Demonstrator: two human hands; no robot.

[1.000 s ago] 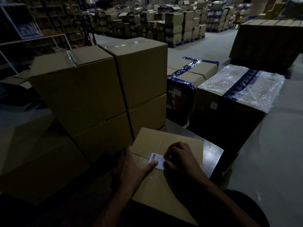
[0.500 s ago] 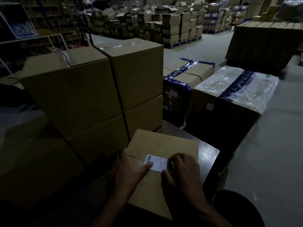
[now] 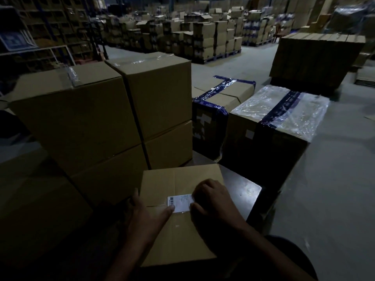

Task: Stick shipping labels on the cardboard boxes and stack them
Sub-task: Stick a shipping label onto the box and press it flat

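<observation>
Dim warehouse, grey floor [image 3: 334,179], shelving [image 3: 40,33]

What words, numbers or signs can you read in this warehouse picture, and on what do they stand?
None can be read.
Shipping label on the cardboard box: barcode and print, too small.
Blue sign on the shelving: blurred.
Blue tape on a wrapped box: too dark.
</observation>
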